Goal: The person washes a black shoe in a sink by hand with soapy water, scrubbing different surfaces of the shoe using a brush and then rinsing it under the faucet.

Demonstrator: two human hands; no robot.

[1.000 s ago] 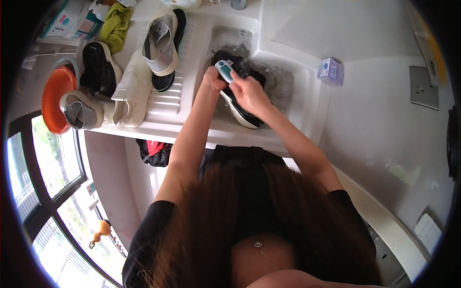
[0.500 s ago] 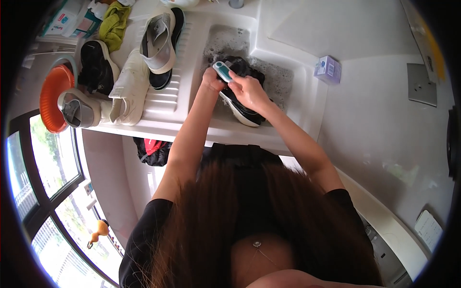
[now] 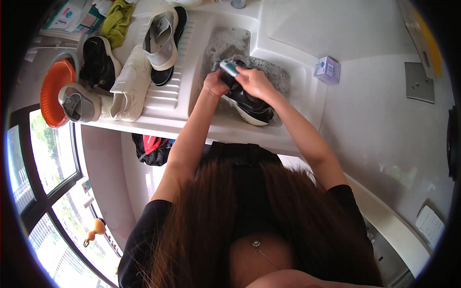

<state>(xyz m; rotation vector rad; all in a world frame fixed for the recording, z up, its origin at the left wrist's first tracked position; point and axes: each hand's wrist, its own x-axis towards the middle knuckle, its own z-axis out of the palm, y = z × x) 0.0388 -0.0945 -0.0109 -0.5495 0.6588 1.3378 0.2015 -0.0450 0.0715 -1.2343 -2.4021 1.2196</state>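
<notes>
My right hand (image 3: pixel 255 85) is closed round a brush with a white and teal handle (image 3: pixel 230 68), tilted over the upper part of a black shoe. The bristles are hidden. The black shoe (image 3: pixel 254 112) has a white sole and lies slanted in the white sink (image 3: pixel 307 108), its near end toward the front edge. My left hand (image 3: pixel 215 84) grips the shoe's far left side, with the fingertips partly hidden. Grey, sudsy water (image 3: pixel 278 77) surrounds the shoe.
On the ribbed drainboard (image 3: pixel 161 103) left of the sink stand a white shoe (image 3: pixel 130 84), a silver shoe (image 3: pixel 161 41), another silver shoe (image 3: pixel 79 103) and a black shoe (image 3: pixel 98 62). An orange basin (image 3: pixel 54 91) and a green cloth (image 3: pixel 116 24) lie farther left. A purple box (image 3: pixel 327 70) sits right of the sink.
The brush and my right hand have shifted slightly right. The shoe's near end has moved a little to the right, and my left hand has moved slightly as well.
</notes>
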